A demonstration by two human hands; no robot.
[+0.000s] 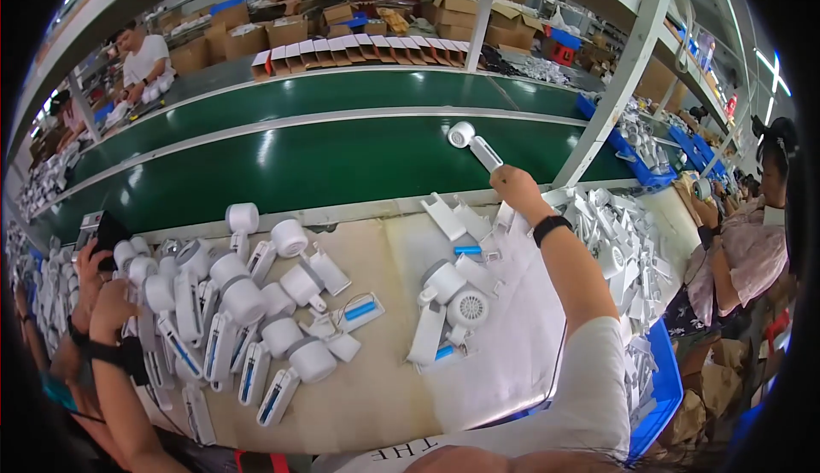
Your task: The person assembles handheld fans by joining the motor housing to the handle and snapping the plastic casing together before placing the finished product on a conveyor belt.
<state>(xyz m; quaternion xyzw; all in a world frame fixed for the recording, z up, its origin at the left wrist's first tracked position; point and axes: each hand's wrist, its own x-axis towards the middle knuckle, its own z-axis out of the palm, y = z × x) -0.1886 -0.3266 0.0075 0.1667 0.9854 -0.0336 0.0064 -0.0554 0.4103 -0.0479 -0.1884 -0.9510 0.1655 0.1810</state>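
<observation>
- Head view, looking down: the right hand is stretched out forward, fingers wrapped tight round the handle of a white handheld fan. The fan's round head points up and away, over the near edge of the green conveyor belt.
- Left hand isn't in the picture as far as I can make out, so no word on it. The forearms at the lower left look like they belong to someone else.
- On the right wrist sits a black band, and a white sleeve covers the upper arm.
- Just below and left of the right hand, a small cluster of fan parts lies on the beige tabletop: one round grille face-up, a couple of white handles, bits of blue.
- Right of the arm there's a heap of white plastic shells, spilling toward a blue bin.
- Further left of the hand, well apart from it, a big batch of white fans lies crowded together, some with their blue insides showing.
- At the far left, another person's hands are up by a dark phone-like thing.
- Beyond the belt, a row of open white cartons and brown boxes, with a person in a white shirt at work.
- Off to the right, a person in a patterned top sits holding something small.
</observation>
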